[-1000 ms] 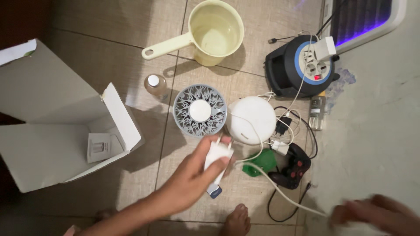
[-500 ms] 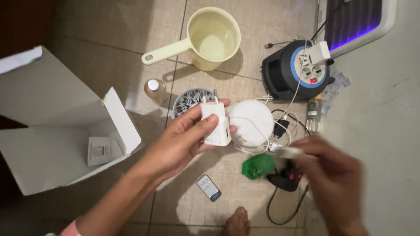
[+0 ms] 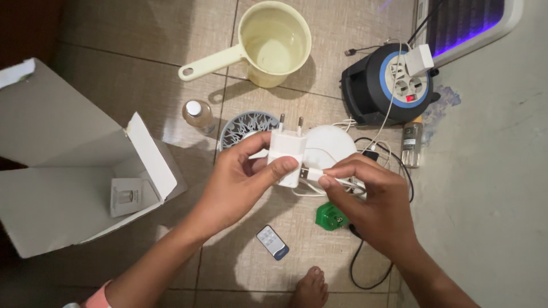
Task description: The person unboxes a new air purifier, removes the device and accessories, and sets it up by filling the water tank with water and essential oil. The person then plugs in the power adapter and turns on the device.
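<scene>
The right hand point(image 3: 374, 208) covers most of the dark controller and part of the white cable point(image 3: 342, 183); its fingers pinch the cable's plug at the side of the white charger point(image 3: 287, 153). The left hand point(image 3: 242, 179) clamps the charger above the tiled floor point(image 3: 171, 74), upright, prongs pointing toward the far edge. Behind it sit a white dome point(image 3: 334, 145) and grey grille point(image 3: 240, 126); a small remote point(image 3: 272, 242) lies below.

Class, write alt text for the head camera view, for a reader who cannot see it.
Left hand holds a white charger, prongs up, while the right hand pinches a white cable plug at its side. On the tiled floor around them lie a yellow dipper, a cable reel, an open box and a small remote.
</scene>
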